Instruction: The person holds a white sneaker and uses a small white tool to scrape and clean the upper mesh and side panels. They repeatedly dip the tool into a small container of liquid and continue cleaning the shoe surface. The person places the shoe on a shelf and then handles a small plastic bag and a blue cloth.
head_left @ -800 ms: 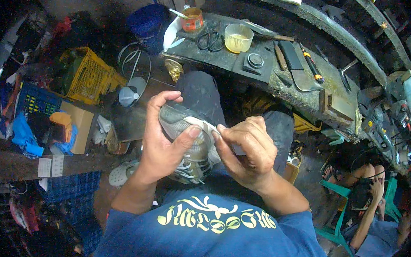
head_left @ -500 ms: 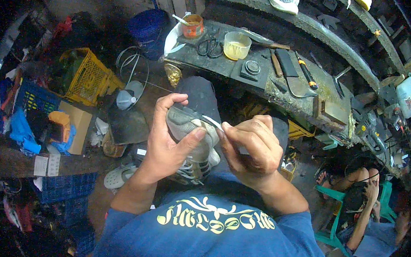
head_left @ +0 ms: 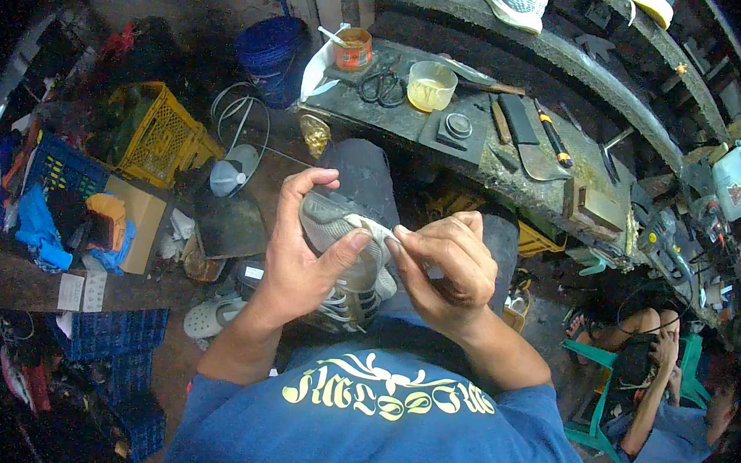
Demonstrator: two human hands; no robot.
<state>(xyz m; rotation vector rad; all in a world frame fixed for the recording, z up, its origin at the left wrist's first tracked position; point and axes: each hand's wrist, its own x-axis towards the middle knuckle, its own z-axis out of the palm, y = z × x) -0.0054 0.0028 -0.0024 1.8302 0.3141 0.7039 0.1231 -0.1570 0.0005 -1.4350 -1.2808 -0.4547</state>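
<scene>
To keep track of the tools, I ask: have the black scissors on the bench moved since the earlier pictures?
No. Judged against the bench, the black scissors keep their place, left of the translucent cup.

Gray mesh shoe [head_left: 365,271], handheld (white-laced)

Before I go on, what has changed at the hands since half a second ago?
The right hand has shifted slightly left, toward the shoe, bringing the pinched end of the pale strip closer in. Nothing was taken hold of or let go. The left hand still grips the shoe, and the clear cup still stands on the bench.
</scene>
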